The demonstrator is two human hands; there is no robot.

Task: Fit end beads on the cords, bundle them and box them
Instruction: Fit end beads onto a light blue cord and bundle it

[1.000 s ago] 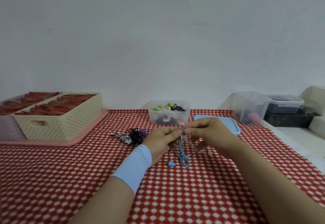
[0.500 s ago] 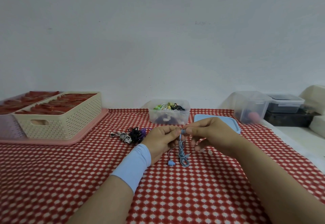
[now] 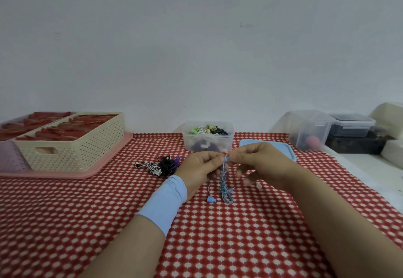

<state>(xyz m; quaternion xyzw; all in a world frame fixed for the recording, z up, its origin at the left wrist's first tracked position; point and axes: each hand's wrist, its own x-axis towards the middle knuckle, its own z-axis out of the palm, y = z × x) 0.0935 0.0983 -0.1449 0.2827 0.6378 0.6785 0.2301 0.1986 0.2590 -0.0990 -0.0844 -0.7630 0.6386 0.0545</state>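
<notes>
A light blue cord [image 3: 224,187] hangs in loops from my two hands down to the red checked tablecloth [image 3: 87,223]. My left hand [image 3: 201,168] pinches the cord's top end. My right hand [image 3: 260,164] pinches a small blue end bead [image 3: 226,159] against that end. A second blue bead [image 3: 210,199] on the cord's thin other end lies on the cloth below my left hand. A clear box [image 3: 208,139] holding several coloured cord bundles stands behind my hands. Loose bundles, striped [image 3: 152,167], black [image 3: 165,163] and purple [image 3: 177,161], lie left of my left hand.
A blue lid [image 3: 287,150] lies behind my right hand. A cream perforated basket [image 3: 72,142] of red items sits on a pink tray [image 3: 104,164] at the left. Clear and dark containers [image 3: 309,129] stand at the back right. A small white bead [image 3: 259,186] lies by my right wrist.
Both hands stay almost still at the cord's top end; my right-hand fingers have shifted slightly on the bead. The hanging loops have barely moved.
</notes>
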